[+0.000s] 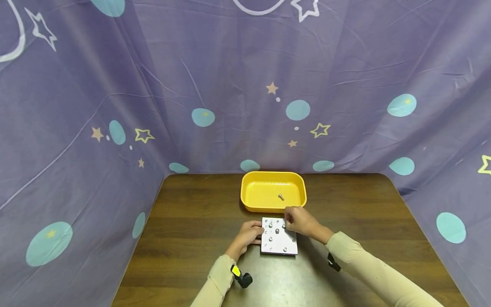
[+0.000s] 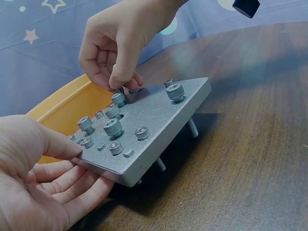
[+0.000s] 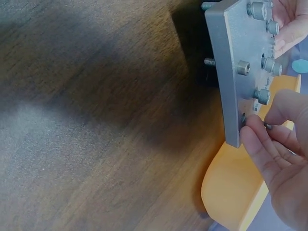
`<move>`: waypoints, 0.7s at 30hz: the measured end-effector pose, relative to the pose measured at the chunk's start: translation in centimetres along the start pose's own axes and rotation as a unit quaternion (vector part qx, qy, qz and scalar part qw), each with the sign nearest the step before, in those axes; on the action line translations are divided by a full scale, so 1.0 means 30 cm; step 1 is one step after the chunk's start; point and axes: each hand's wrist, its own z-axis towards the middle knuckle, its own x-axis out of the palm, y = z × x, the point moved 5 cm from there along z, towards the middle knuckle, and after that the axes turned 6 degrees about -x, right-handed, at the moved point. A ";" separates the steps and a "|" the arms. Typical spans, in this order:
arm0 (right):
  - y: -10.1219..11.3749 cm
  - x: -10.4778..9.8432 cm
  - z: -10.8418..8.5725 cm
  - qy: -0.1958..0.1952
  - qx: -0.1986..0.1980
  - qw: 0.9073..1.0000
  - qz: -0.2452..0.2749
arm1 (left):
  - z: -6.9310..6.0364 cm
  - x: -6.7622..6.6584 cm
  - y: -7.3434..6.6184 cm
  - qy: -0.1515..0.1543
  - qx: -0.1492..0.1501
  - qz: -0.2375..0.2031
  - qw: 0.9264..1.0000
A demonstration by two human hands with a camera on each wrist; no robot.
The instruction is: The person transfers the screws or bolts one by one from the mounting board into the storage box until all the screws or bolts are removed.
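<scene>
A grey metal plate [image 1: 279, 245] has several socket-head screws standing in it; in the left wrist view screw shanks stick out below the plate [image 2: 154, 103]. My left hand [image 1: 247, 236] grips its left edge, the thumb on top and the fingers [image 2: 86, 192] underneath. At the far right corner of the plate, my right hand [image 1: 303, 221] pinches a small metal piece [image 3: 267, 126], seen between thumb and fingers in the right wrist view. That piece looks like a small screw, mostly covered by the fingertips. Beside the right hand [image 3: 284, 149], one screw [image 3: 262, 95] stands in the plate [image 3: 231, 72].
Just behind the plate is a yellow tray [image 1: 273, 209], with one loose screw [image 1: 281, 197] lying in it. The brown wooden table [image 1: 184, 238] extends to both sides. A purple patterned cloth [image 1: 238, 85] hangs behind and beside the table.
</scene>
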 end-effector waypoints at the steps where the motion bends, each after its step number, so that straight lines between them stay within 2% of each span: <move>1: 0.000 -0.002 0.000 -0.003 0.000 1.000 0.003 | 0.001 0.000 -0.001 -0.001 0.001 0.001 1.000; 6: -0.005 0.003 -0.003 -0.005 -0.007 1.000 0.008 | 0.006 0.001 0.009 0.001 -0.001 -0.001 1.000; 12: -0.001 0.011 -0.005 0.022 -0.019 1.000 -0.006 | -0.001 0.002 0.031 0.002 -0.001 -0.003 1.000; 16: -0.006 0.004 0.000 0.034 -0.001 0.999 0.004 | -0.006 0.005 0.027 0.003 0.004 -0.005 1.000; 21: -0.016 -0.018 0.014 0.017 0.016 1.000 0.014 | -0.002 0.005 0.005 0.005 0.023 -0.014 1.000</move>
